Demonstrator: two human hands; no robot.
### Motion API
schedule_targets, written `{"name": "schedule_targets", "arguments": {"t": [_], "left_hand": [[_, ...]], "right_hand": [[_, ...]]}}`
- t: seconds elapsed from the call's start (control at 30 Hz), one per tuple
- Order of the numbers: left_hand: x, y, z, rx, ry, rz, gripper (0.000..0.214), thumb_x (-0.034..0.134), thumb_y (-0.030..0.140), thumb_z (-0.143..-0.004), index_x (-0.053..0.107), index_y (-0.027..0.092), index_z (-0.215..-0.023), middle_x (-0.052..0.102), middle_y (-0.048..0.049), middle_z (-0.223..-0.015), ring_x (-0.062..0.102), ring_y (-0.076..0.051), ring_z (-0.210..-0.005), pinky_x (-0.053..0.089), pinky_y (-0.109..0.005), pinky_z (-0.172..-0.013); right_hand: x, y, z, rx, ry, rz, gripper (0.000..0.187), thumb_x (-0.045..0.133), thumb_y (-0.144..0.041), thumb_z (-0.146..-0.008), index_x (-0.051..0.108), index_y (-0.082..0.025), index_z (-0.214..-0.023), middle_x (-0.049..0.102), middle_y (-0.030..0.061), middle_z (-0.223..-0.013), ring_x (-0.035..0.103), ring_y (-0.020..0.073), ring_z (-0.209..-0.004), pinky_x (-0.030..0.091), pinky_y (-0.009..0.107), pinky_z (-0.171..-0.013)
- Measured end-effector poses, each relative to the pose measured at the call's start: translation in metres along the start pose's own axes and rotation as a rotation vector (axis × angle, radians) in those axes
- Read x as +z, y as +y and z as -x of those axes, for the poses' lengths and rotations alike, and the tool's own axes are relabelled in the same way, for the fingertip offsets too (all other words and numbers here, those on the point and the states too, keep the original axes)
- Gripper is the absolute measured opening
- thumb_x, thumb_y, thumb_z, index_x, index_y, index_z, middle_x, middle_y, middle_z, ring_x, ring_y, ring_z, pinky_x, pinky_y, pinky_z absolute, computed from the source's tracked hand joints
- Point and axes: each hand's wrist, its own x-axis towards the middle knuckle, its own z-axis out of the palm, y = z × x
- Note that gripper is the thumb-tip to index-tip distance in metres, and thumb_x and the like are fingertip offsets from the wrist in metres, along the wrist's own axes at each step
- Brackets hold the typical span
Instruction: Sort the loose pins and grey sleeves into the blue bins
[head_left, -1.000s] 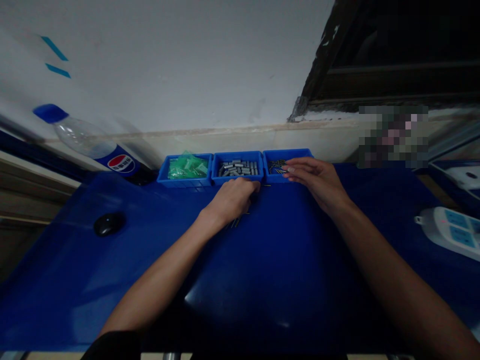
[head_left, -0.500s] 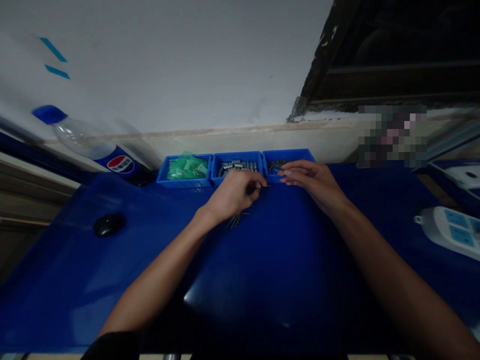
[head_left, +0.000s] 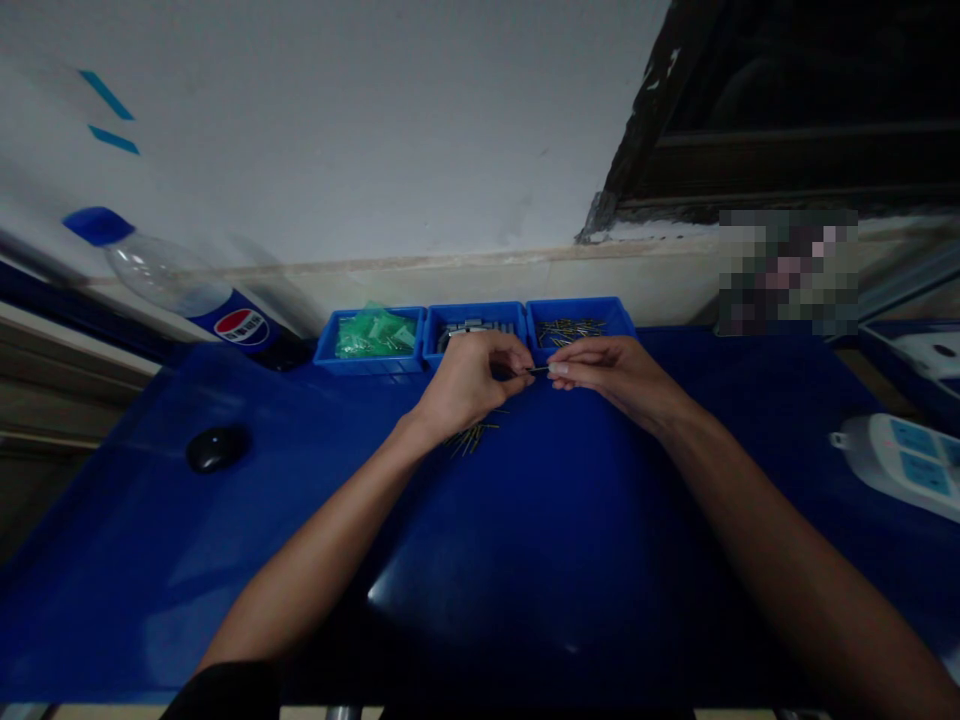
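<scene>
Between my two hands, in front of the blue bins, runs a thin dark metal rod [head_left: 538, 370]. My left hand [head_left: 480, 372] pinches its left end between thumb and fingers. The fingertips of my right hand [head_left: 607, 375] close on its other end. Below my left hand, a small loose pile of thin gold-and-dark metal rods [head_left: 472, 437] lies on the blue table surface. Similar rods [head_left: 574, 330] fill the right bin [head_left: 621, 318], just behind my right hand. My left hand partly covers the middle bin [head_left: 431, 345], which contains small grey metal pieces [head_left: 487, 327].
The left bin [head_left: 367, 367] contains green plastic packets [head_left: 375, 333]. A cola bottle [head_left: 187, 290] leans at the back left, and a black computer mouse [head_left: 216, 450] lies on the left. At the right edge sits a white power strip [head_left: 900, 465]. A wall [head_left: 412, 130] rises behind the bins.
My right hand has moved left and down from the right bin to meet my left hand. Its fingers have closed on the rod's free end. My left hand has barely shifted.
</scene>
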Motion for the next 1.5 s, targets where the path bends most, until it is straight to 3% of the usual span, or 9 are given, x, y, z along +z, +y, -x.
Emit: {"name": "schedule_targets", "arguments": {"t": [0.17, 0.23, 0.43, 0.57, 0.77, 0.97, 1.13, 1.3, 1.5], "left_hand": [[-0.012, -0.008, 0.005, 0.001, -0.311, -0.438, 0.033, 0.078, 0.014, -0.079, 0.074, 0.018, -0.111, 0.077, -0.0072, -0.103, 0.072, -0.021, -0.093, 0.054, -0.032, -0.084], [-0.012, -0.01, 0.007, -0.013, -0.409, -0.519, 0.032, 0.075, 0.01, -0.079, 0.075, 0.02, -0.11, 0.077, -0.0072, -0.105, 0.072, -0.022, -0.096, 0.052, -0.032, -0.081], [-0.001, -0.007, 0.01, -0.048, -0.462, -0.621, 0.024, 0.058, 0.004, -0.087, 0.074, 0.019, -0.096, 0.075, -0.0076, -0.09, 0.071, -0.022, -0.083, 0.047, -0.03, -0.068], [0.0, -0.009, 0.008, 0.017, -0.466, -0.606, 0.027, 0.054, 0.002, -0.089, 0.073, 0.018, -0.1, 0.074, -0.0081, -0.092, 0.07, -0.021, -0.084, 0.049, -0.03, -0.072], [-0.003, -0.01, 0.005, 0.107, -0.371, -0.464, 0.048, 0.052, -0.001, -0.086, 0.068, 0.016, -0.129, 0.075, -0.0091, -0.105, 0.07, -0.019, -0.095, 0.053, -0.031, -0.088], [-0.004, -0.001, 0.0, 0.182, -0.262, -0.338, 0.045, 0.05, 0.003, -0.094, 0.068, 0.016, -0.134, 0.075, -0.0094, -0.112, 0.07, -0.018, -0.097, 0.054, -0.033, -0.094], [-0.003, 0.004, 0.0, 0.149, -0.14, -0.261, 0.03, 0.057, 0.009, -0.093, 0.079, 0.016, -0.111, 0.077, -0.0081, -0.102, 0.071, -0.018, -0.09, 0.057, -0.033, -0.09], [-0.002, 0.005, 0.001, 0.027, 0.017, 0.064, 0.015, 0.07, 0.019, -0.087, 0.082, 0.016, -0.094, 0.081, -0.0064, -0.09, 0.075, -0.017, -0.079, 0.062, -0.03, -0.076], [0.002, 0.003, 0.001, -0.005, 0.111, 0.162, 0.01, 0.079, 0.024, -0.082, 0.079, 0.015, -0.079, 0.081, -0.0064, -0.081, 0.074, -0.016, -0.073, 0.06, -0.027, -0.067]], "right_hand": [[-0.007, 0.0, -0.004, -0.095, 0.287, -0.018, 0.03, 0.091, -0.039, -0.073, 0.083, -0.025, -0.098, 0.083, 0.0057, -0.091, 0.078, 0.025, -0.09, 0.062, 0.045, -0.09], [-0.009, -0.002, -0.004, -0.104, 0.333, -0.025, 0.036, 0.091, -0.038, -0.074, 0.082, -0.026, -0.107, 0.083, 0.0066, -0.102, 0.078, 0.027, -0.1, 0.06, 0.048, -0.097], [-0.01, -0.005, -0.004, -0.105, 0.286, -0.013, 0.028, 0.087, -0.039, -0.079, 0.081, -0.027, -0.103, 0.084, 0.0056, -0.099, 0.079, 0.0268, -0.094, 0.063, 0.047, -0.093], [-0.01, -0.003, -0.004, -0.095, 0.251, -0.014, 0.021, 0.087, -0.038, -0.079, 0.081, -0.027, -0.096, 0.083, 0.0047, -0.095, 0.079, 0.0244, -0.088, 0.063, 0.043, -0.088], [-0.011, -0.002, -0.006, -0.091, 0.241, -0.004, 0.021, 0.086, -0.038, -0.079, 0.081, -0.026, -0.096, 0.083, 0.0051, -0.096, 0.078, 0.0237, -0.086, 0.062, 0.043, -0.086], [-0.012, 0.0, -0.005, -0.057, 0.196, -0.004, 0.023, 0.086, -0.038, -0.078, 0.081, -0.026, -0.098, 0.083, 0.005, -0.094, 0.077, 0.0224, -0.085, 0.061, 0.041, -0.082], [-0.011, -0.001, -0.003, -0.029, 0.086, 0.038, 0.029, 0.086, -0.045, -0.079, 0.081, -0.025, -0.099, 0.083, 0.0065, -0.094, 0.077, 0.0224, -0.086, 0.061, 0.04, -0.081], [-0.009, 0.001, -0.002, 0.06, -0.046, 0.019, 0.034, 0.085, -0.053, -0.081, 0.082, -0.026, -0.1, 0.083, 0.0087, -0.092, 0.079, 0.0248, -0.086, 0.062, 0.043, -0.083], [-0.003, -0.003, 0.001, 0.058, -0.071, -0.115, 0.027, 0.091, -0.043, -0.074, 0.082, -0.025, -0.091, 0.082, 0.0061, -0.089, 0.078, 0.0228, -0.087, 0.06, 0.041, -0.086]]}}
